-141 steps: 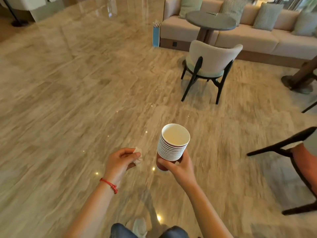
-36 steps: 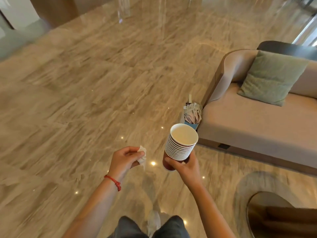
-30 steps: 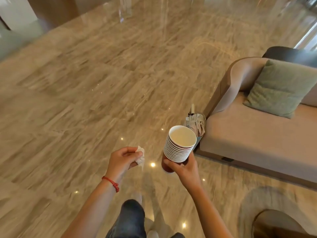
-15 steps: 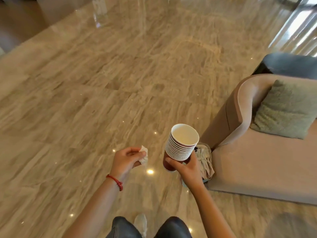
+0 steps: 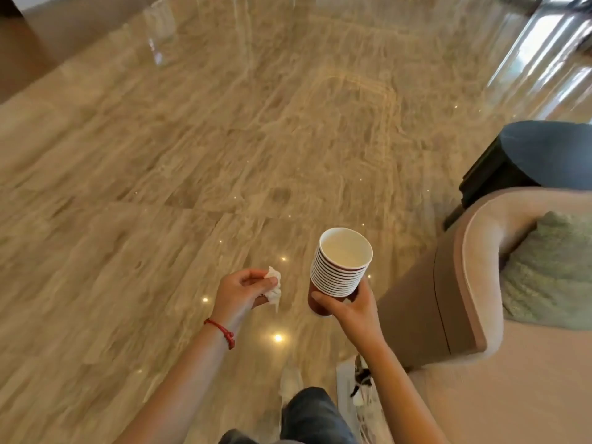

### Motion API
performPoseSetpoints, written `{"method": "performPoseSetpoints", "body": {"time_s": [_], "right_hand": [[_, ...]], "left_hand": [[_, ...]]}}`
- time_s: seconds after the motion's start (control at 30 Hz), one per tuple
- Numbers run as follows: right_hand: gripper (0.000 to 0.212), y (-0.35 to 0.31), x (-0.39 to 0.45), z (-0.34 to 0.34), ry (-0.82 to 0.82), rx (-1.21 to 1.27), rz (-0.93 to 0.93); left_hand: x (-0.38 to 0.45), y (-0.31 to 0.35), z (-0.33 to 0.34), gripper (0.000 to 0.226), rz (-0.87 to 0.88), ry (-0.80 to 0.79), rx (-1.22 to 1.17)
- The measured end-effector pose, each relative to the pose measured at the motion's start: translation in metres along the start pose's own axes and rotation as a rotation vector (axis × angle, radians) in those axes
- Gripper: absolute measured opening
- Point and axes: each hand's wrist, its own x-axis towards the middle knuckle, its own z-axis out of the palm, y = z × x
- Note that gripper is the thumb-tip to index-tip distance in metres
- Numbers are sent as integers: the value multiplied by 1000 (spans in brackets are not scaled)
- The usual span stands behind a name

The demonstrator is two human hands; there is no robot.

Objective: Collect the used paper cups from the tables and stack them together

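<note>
A stack of several nested paper cups point(image 5: 341, 262), white inside with dark red walls, is held upright in front of me. My right hand point(image 5: 350, 310) grips the stack near its bottom, fingers curled round the lowest cup. The top cup looks empty. To the left, at about the same height, my left hand point(image 5: 240, 293) pinches a crumpled white tissue point(image 5: 274, 285) between thumb and fingers. A red string bracelet sits on the left wrist. Both hands hang over the floor.
A polished beige marble floor point(image 5: 192, 155) stretches ahead and to the left. A beige sofa arm point(image 5: 461, 277) with a green cushion point(image 5: 551, 274) stands close on my right. Behind it is a dark round table point(image 5: 544, 152). A bag lies on the floor behind my right forearm.
I have walked on past the sofa's end; the sofa arm and the bag of paper have slid toward me and lower in view. Both hands keep the same grips.
</note>
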Motion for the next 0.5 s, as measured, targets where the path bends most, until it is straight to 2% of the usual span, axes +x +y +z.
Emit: {"method": "performPoseSetpoints", "body": {"time_s": [0.17,0.5], "right_hand": [[58,-25,111,-17,2,2,9],[59,-34,326,-23,60,1,34]], "left_hand": [[92,54,42,15,7,16,14],[297,130,118,14,-5,-25,44]]}}
